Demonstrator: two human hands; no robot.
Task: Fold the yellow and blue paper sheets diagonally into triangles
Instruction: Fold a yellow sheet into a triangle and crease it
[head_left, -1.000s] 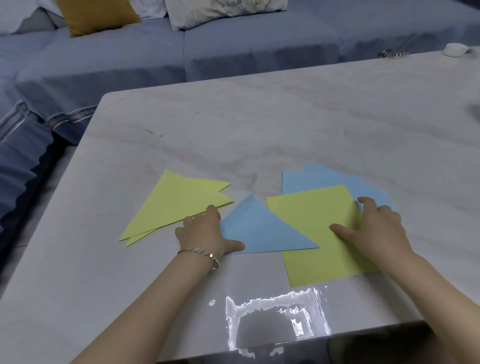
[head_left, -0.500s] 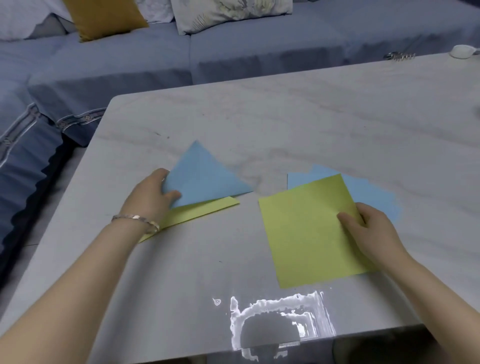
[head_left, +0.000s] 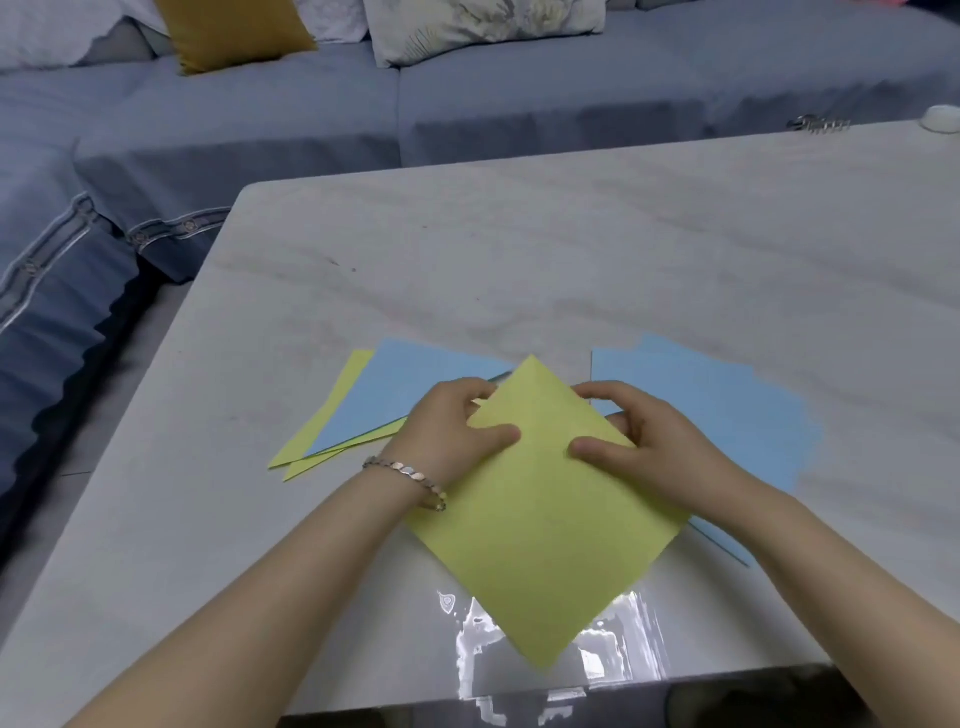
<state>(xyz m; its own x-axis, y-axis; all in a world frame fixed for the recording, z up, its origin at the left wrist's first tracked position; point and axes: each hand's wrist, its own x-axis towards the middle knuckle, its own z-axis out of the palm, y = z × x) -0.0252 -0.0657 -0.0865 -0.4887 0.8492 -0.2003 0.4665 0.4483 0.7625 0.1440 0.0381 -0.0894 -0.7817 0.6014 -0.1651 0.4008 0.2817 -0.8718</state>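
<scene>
Desk of pale marble (head_left: 519, 249) carries a yellow square paper sheet (head_left: 545, 545) turned diamond-wise; the left hand (head_left: 457, 423) pinches its upper left edge, the right hand (head_left: 641, 444) its upper right edge.

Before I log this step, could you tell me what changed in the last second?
The left hand carried the blue triangle left onto the yellow triangles, let it go, and joined the right hand on the yellow sheet, which slid toward the person and turned corner-up. Both hands pinch it. The blue sheets stayed put.
</scene>
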